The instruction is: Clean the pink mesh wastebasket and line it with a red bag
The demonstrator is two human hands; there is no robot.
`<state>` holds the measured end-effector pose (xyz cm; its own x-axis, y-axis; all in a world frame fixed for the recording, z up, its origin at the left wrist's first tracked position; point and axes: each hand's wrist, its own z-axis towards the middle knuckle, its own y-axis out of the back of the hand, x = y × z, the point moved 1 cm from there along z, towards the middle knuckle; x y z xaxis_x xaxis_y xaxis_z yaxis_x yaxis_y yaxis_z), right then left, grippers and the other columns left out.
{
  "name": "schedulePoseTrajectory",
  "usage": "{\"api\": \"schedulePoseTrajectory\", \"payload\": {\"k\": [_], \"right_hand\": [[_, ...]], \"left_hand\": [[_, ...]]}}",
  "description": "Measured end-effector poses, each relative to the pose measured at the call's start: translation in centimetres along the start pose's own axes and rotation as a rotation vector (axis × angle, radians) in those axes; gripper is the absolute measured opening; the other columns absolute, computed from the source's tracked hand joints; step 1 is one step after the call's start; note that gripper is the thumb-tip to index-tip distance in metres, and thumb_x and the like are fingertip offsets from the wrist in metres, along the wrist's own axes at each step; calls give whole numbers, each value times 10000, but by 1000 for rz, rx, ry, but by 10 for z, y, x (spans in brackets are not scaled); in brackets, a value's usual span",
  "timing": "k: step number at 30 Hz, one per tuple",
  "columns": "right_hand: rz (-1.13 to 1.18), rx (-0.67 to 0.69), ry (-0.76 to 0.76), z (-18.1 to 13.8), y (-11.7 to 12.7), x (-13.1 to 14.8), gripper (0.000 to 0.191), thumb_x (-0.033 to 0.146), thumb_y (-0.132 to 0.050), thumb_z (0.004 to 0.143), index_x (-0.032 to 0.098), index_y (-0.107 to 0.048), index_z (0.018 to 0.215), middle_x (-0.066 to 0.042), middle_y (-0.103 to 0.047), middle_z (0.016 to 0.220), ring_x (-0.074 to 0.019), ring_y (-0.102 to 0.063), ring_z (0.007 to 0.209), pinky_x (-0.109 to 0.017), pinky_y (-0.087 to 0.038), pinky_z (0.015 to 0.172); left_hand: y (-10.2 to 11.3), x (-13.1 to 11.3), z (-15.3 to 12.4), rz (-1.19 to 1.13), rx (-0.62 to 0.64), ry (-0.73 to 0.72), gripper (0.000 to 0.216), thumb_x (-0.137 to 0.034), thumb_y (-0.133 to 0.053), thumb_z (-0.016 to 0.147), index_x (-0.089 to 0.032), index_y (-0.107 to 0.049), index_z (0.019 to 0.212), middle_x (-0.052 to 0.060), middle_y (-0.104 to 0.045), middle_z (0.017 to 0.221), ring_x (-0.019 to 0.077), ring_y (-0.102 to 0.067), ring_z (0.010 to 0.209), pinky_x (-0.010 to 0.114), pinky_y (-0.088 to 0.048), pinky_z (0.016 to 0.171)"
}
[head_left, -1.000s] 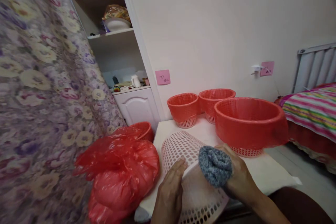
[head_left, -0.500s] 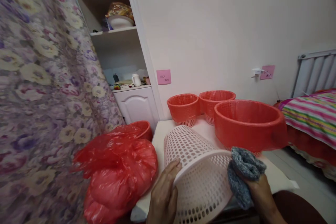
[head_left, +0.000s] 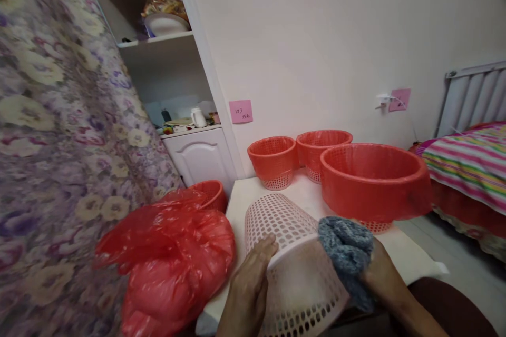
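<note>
You are in a bedroom, at a white counter (head_left: 399, 253) in the lower middle of the frame, with a pale wall behind it, a flowered curtain (head_left: 59, 116) filling the left side and a striped bed (head_left: 470, 163) at the right edge. Three red-lined baskets (head_left: 371, 179) stand on the counter toward the wall, and a heap of red plastic bags (head_left: 174, 258) lies at lower left, touching the counter's edge.

The white perforated basket (head_left: 292, 263) lies tilted on its side at the near edge of the counter, its open mouth turned toward you. That is the risk, as I judge it: it rests close to the edge on a curved wall, so a hard push with the cloth could roll it or slide it off toward your lap, and it could knock the large red basket just behind it.

Your left hand (head_left: 253, 284) lies flat and open against the basket's left rim, fingers spread, bracing rather than gripping. Your right hand (head_left: 375, 274) is curled closed around a grey-blue knitted cloth (head_left: 346, 247), pressing it onto the basket's upper right rim, wrist coming in from lower right.
</note>
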<state>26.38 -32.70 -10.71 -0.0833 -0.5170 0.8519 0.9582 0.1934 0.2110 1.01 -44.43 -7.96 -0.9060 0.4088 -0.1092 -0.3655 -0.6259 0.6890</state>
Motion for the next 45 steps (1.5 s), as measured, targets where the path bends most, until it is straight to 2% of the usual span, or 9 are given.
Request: {"api": "schedulePoseTrajectory", "payload": {"k": [5,8,15,19,23,30,36,41,45], "right_hand": [[250,-320,-460,-44,-3,-87,385,446,-763,584,179,-735,860,-114,-771,914,-374,-689,957,-517,-536,891],[398,-430,-520,-56,-12,-104,493,422,-785,586,164,-709,999,-93,-772,904,-339,-704,905,-493,-550,865],[107,-260,-72,-4,9,-15,265,284,-680,717,213,-676,972,-78,-714,983,-292,-629,999,-410,-505,910],[-53,15,198,11,-6,33,187,159,-622,727,197,-642,909,-55,-629,911,-226,-601,849,-327,-506,724],[-174,87,268,19,-21,47,209,101,-582,725,199,-624,904,-38,-584,892,-196,-576,801,-315,-485,716],[82,-183,-186,-3,-2,-48,237,328,-702,654,197,-697,851,-77,-724,902,-309,-630,987,-457,-448,984],[645,-455,-689,-60,-31,-122,405,341,-805,497,187,-705,859,-62,-773,768,-330,-718,754,-478,-569,769],[542,-475,-528,-23,-13,-85,399,255,-803,478,180,-700,857,-35,-759,801,-303,-698,828,-430,-540,842],[113,-97,-58,11,6,-14,226,232,-683,654,198,-671,877,-51,-709,902,-260,-637,911,-360,-519,822]], "left_hand": [[-5,-1,-6,-28,13,47,552,-12,-431,834,-228,-506,1335,81,-621,1333,183,-566,1242,347,-480,1029],[-2,-2,-5,-35,-19,40,540,-15,-424,840,-228,-502,1330,77,-626,1324,169,-561,1249,340,-470,1038],[5,-6,-7,32,-69,69,564,-9,-395,856,-216,-440,1379,100,-564,1386,158,-492,1315,341,-436,1067],[-2,-7,-1,40,-3,58,593,2,-401,841,-222,-423,1390,90,-591,1360,155,-516,1293,345,-460,1049],[-4,-3,9,2,77,57,519,-37,-390,880,-212,-470,1362,85,-602,1354,163,-530,1280,367,-460,1050],[-8,1,4,-55,89,89,550,-43,-390,873,-240,-439,1384,77,-591,1369,165,-526,1283,371,-456,1055],[-6,-1,3,-31,49,104,510,-46,-396,871,-232,-477,1339,81,-613,1339,158,-545,1264,365,-460,1041],[1,1,-7,6,-33,152,549,-28,-443,828,-238,-473,1334,71,-630,1313,154,-565,1242,344,-455,1037],[0,-2,-9,28,-31,106,534,-43,-445,846,-228,-453,1347,83,-642,1297,144,-583,1218,306,-466,1019]]}}
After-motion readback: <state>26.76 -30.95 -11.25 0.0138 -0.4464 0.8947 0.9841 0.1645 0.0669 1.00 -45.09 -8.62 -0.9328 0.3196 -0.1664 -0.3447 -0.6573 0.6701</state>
